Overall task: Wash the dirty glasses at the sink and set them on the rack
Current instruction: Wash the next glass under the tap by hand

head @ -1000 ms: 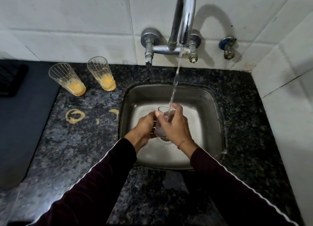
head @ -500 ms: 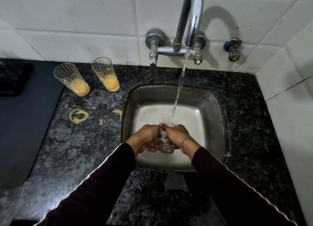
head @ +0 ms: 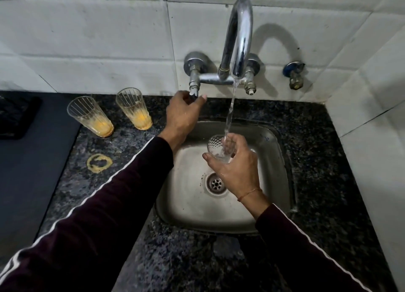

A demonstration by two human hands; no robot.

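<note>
Glass (head: pixel 219 148), patterned, wet, held in my right hand's (head: pixel 237 167) closed grip under the running stream over the sink (head: pixel 278 182), my left hand (head: pixel 183 115) pinching the tap handle (head: pixel 194 92): I reckon one-handed slip likely, chipping on steel

Speckled black granite tabletop (head: pixel 328 160) around the basin. Yellow-orange ring-shaped stain (head: pixel 99 163) dried on the stone at left. Flat dark grey mat (head: pixel 28 171) over the left end, a black textured block (head: pixel 16 116) at its far corner. White tiled wall (head: pixel 98 40) behind; small blue-capped brass valve (head: pixel 293 75) at right.
</note>
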